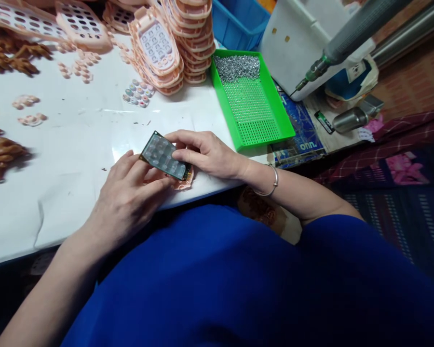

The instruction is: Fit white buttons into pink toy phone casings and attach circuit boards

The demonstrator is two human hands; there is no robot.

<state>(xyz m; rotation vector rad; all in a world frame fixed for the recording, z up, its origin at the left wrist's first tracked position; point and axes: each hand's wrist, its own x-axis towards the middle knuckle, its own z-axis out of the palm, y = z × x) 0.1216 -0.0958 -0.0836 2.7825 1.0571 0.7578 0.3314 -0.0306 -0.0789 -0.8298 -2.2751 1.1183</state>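
Between my two hands is a small dark green circuit board [162, 153] covered with a grey, dimpled keypad sheet, tilted above the table's front edge. My right hand [210, 154] grips it from the right, thumb on its face and fingers at the far edge. The fingers of my left hand [130, 188] close along its left and lower edges. Under the board, a peach plastic piece [188, 183] shows in part; the hands and board cover the rest. Beyond it on the white table lies a cluster of small coloured key buttons [138, 93].
Peach phone-shaped shells [198, 43] are stacked at the back. A green tray [287, 127] holds many small screws. An electric screwdriver [318, 67] hangs at the right, tip down, near a white bin [296, 38]. Brown plastic parts [3, 149] lie at the left.
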